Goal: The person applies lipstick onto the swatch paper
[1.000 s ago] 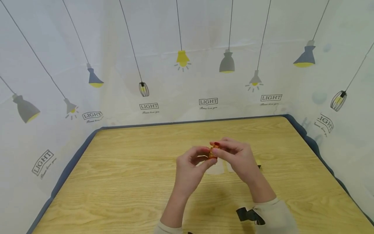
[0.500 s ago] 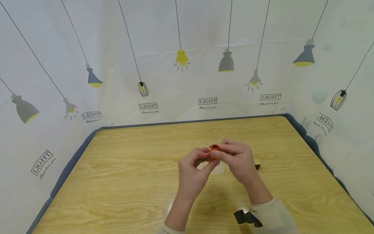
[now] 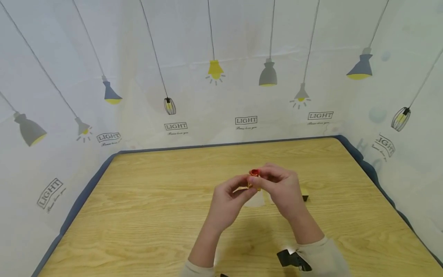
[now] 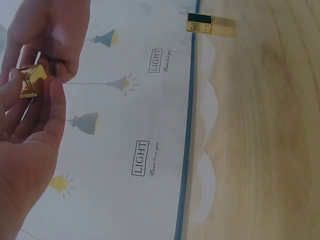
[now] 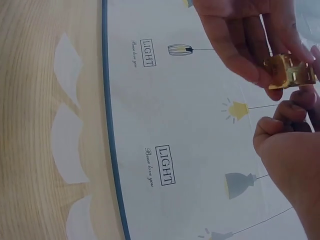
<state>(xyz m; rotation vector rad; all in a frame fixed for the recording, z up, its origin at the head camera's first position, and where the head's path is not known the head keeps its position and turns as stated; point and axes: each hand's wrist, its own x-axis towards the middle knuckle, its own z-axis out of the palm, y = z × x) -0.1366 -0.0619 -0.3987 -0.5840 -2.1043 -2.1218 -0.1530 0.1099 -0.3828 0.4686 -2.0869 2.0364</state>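
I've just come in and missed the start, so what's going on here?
A person's left hand and right hand together pinch a small gold piece, held up above the wooden table. A gold-and-black block sits on the table, partly hidden behind the right hand in the head view.

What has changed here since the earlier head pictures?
In the head view, the small gold piece has turned from a lean to more upright, its red end showing more fully. The left grip and right grip shifted only slightly; nothing was visibly let go, and both keep hold. The black-and-gold box stayed on the table.
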